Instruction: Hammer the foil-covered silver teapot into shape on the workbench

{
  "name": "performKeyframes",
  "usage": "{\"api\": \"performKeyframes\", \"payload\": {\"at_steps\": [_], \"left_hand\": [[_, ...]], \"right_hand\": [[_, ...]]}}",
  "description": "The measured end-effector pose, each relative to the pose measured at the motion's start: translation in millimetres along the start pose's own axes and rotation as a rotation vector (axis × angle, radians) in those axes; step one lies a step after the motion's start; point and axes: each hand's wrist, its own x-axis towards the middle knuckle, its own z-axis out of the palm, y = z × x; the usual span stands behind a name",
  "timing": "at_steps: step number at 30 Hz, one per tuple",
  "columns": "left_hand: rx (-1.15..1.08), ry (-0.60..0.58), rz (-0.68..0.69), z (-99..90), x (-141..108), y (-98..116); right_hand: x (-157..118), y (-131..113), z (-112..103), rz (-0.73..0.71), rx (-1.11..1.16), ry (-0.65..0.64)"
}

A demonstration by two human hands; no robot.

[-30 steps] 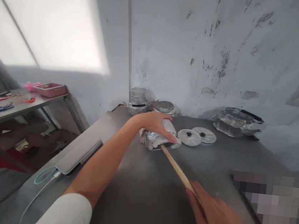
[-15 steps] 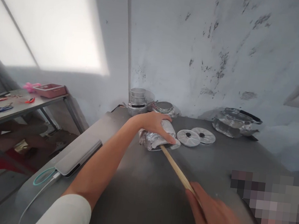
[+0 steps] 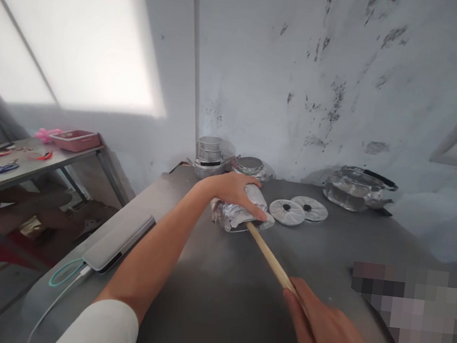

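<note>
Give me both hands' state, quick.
Left hand: closed over the foil-wrapped vessel, thumb near its opening.
Right hand: closed around the wooden stick.

White sleeve [image 3: 105, 327] on left arm, bare hands

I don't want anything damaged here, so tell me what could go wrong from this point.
The stick in the right hand runs into the pot's mouth, its tip hidden, so a hard push might tear the crumpled foil. The left hand rests on top of the pot, which could slide or roll if pushed sideways. The lids lie close beside it and might get knocked.
</note>
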Motion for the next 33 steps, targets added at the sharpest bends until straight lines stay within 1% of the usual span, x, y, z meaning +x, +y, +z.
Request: {"api": "performKeyframes", "payload": {"at_steps": [3, 7, 11, 14, 16, 18, 20, 22, 25, 30, 33], "left_hand": [[0.002, -0.002, 0.001, -0.5, 0, 0], [0.004, -0.005, 0.008, -0.4, 0, 1], [0.004, -0.006, 0.009, 0.2, 0, 2], [0.009, 0.009, 0.048, 0.7, 0, 2], [0.01, 0.011, 0.09, 0.8, 0, 1], [0.006, 0.005, 0.131, 0.6, 0, 1], [0.007, 0.005, 0.161, 0.4, -1, 1], [0.012, 0.004, 0.18, 0.2, -2, 1], [0.019, 0.001, 0.187, -0.1, -3, 1], [0.021, -0.006, 0.196, -0.4, -2, 0], [0.016, 0.001, 0.206, -0.2, -1, -1]], "right_hand": [[0, 2, 2, 0.014, -0.022, 0.002], [2, 2, 3, 0.038, -0.059, -0.048], [4, -1, 0, 0.041, -0.025, -0.059], [5, -5, -4, 0.022, 0.104, -0.098], [5, -7, -7, 0.037, 0.232, -0.185], [5, -10, -9, 0.103, 0.365, -0.283], [6, -14, -11, 0.189, 0.488, -0.346], [6, -17, -14, 0.25, 0.584, -0.361], [8, -22, -17, 0.301, 0.625, -0.371], [9, -20, -13, 0.24, 0.622, -0.354], [8, -16, -9, 0.183, 0.57, -0.349]]}}
